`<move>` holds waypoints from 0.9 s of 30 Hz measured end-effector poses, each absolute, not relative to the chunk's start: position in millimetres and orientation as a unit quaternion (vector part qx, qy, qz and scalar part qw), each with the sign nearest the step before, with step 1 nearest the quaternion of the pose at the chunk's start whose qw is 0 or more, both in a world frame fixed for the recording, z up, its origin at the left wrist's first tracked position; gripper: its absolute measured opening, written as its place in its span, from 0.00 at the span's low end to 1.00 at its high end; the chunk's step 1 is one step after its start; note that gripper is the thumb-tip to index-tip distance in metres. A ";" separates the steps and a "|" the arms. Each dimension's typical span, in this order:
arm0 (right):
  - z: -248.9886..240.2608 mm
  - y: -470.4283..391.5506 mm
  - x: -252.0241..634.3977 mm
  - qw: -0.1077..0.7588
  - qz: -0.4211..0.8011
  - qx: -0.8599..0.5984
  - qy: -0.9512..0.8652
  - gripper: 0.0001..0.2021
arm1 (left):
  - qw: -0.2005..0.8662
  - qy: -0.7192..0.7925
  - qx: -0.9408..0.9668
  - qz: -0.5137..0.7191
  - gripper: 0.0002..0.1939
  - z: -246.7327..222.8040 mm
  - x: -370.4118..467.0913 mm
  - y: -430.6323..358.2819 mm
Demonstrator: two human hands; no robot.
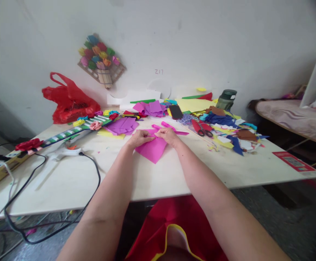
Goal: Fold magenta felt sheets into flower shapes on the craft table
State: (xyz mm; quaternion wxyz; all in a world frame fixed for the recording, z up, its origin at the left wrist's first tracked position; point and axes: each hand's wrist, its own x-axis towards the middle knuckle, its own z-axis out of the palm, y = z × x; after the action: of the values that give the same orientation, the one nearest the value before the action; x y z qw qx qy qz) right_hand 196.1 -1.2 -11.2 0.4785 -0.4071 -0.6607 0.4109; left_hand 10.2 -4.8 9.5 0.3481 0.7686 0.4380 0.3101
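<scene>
A magenta sheet of crepe paper [152, 151] lies over the table with one corner pointing toward me. My left hand [141, 138] pinches it near its upper left side. On the upper right side, my right hand [167, 135] pinches the same sheet, fingertips close to those of the left. Just behind my hands are rolled magenta paper strips [168, 125], one sticking out to the right. A stack of purple paper pieces [122, 126] lies to the left of my left hand.
Red-handled scissors [202, 130] and a heap of coloured paper scraps [230, 132] lie to the right. At the left are a hot glue gun [65, 153] with its cable, a flower-decorated strip [76, 131] and a red plastic bag [70, 99]. A phone [176, 112] and a bottle [226, 99] are behind.
</scene>
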 end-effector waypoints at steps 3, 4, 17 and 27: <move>-10.4 -1.4 195.5 0.477 0.400 -0.405 -0.669 0.14 | 0.356 0.436 0.768 0.306 0.22 7.1 9.4 -2.6; -10.2 -1.4 195.5 0.477 0.398 -0.405 -0.671 0.14 | 0.360 0.438 0.766 0.303 0.22 6.5 9.4 -2.3; -9.4 -1.0 197.6 0.471 0.360 -0.391 -0.703 0.11 | 0.424 0.432 0.732 0.311 0.16 5.3 11.5 -5.2; -13.0 4.5 198.0 0.456 0.363 -0.408 -0.703 0.15 | 0.416 0.424 0.741 0.313 0.18 2.8 13.1 -3.9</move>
State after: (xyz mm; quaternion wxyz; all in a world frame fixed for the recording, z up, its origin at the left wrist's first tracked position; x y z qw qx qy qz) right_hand 198.0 4.5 -13.0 0.4562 -0.4078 -0.7029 0.3625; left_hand 13.1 -3.9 2.8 0.4157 0.7413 0.4237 0.3134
